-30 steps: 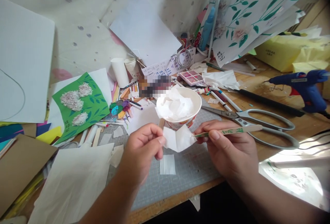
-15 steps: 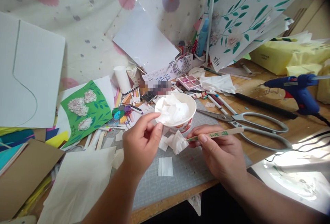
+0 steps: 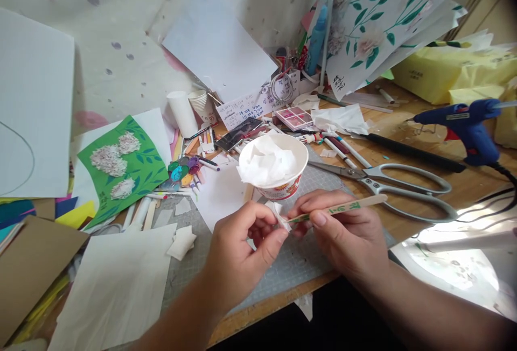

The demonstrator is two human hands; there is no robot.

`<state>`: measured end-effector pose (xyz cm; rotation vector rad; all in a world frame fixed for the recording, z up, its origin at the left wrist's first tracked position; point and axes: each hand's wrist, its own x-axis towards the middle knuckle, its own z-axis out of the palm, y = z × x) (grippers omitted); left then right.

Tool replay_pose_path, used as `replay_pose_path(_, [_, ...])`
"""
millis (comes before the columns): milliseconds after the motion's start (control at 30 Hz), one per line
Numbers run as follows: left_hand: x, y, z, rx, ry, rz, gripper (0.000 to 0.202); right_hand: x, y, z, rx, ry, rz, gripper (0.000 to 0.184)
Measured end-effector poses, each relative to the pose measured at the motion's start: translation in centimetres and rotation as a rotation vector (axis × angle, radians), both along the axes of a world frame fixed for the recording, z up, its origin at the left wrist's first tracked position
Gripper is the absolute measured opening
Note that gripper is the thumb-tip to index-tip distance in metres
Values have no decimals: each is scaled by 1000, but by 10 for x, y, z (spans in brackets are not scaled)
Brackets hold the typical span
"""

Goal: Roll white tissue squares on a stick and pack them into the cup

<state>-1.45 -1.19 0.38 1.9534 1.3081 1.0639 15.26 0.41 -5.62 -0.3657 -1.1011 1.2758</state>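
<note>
My right hand (image 3: 347, 232) is closed around a flat wooden craft stick (image 3: 343, 209) with green handwriting on it. The stick's left end meets a small piece of white tissue paper (image 3: 281, 219). My left hand (image 3: 244, 243) pinches that piece between thumb and fingers, so it is folded around or against the stick's tip; which of these I cannot tell. Just behind both hands stands a paper bowl (image 3: 283, 192) with a red printed side, and white tissue pieces (image 3: 270, 162) are heaped in it. Beneath the hands lies a grey cutting mat (image 3: 307, 265).
Large scissors (image 3: 388, 184) lie right of the bowl, near a blue glue gun (image 3: 464, 125). To the left are paper squares (image 3: 181, 242), a large white sheet (image 3: 117, 281) and a green flower picture (image 3: 125, 173). Pens, a phone (image 3: 239, 133) and paper cups (image 3: 182, 114) crowd the back.
My left hand has moved from the bowl's rim down and right to the stick's tip, taking hold of the tissue piece there. The view has shifted slightly; my right hand keeps holding the stick.
</note>
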Motion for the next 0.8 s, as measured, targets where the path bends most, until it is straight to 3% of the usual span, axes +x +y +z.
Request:
replay_pose_path(267, [-5, 1, -1, -81, -20, -2, 12, 2, -1, 1, -63, 2, 6, 15])
replay_pose_path(400, [-10, 3, 1, -111, -28, 38, 10, 3, 2, -1, -63, -55, -128, 11])
replay_pose_path(500, [-16, 5, 3, -117, -67, 93, 10, 3, 6, 2, -57, -325, -232, 11])
replay_pose_path(633, [-21, 5, 4, -122, -111, 104, 10, 3, 9, 9, 117, -707, -239, 14])
replay_pose_path(800, [-18, 5, 1, -117, -57, 84, 10, 5, 4, 9, 210, -471, -397, 17])
